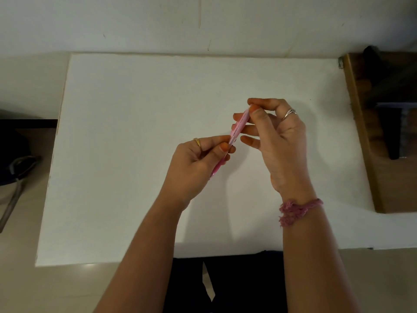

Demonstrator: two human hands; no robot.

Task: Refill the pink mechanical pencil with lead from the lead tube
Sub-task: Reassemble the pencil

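fingers (225, 146) hide both ends of the pink pencil (238, 125).

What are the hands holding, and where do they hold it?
A slim pink plastic mechanical pencil, held above the white board. The left hand pinches its lower half; the right hand pinches its top end with thumb and forefinger.

We count one pink pencil (238, 127), pinched at its upper end by the right hand (279, 141) and lower down by the left hand (198, 163), so two hands. Two rings: one (197, 142) on the left hand, one (290, 113) on the right. One pink thread band (297, 210) sits below the right hand, at the wrist. Under both hands lies one white board (135, 154).
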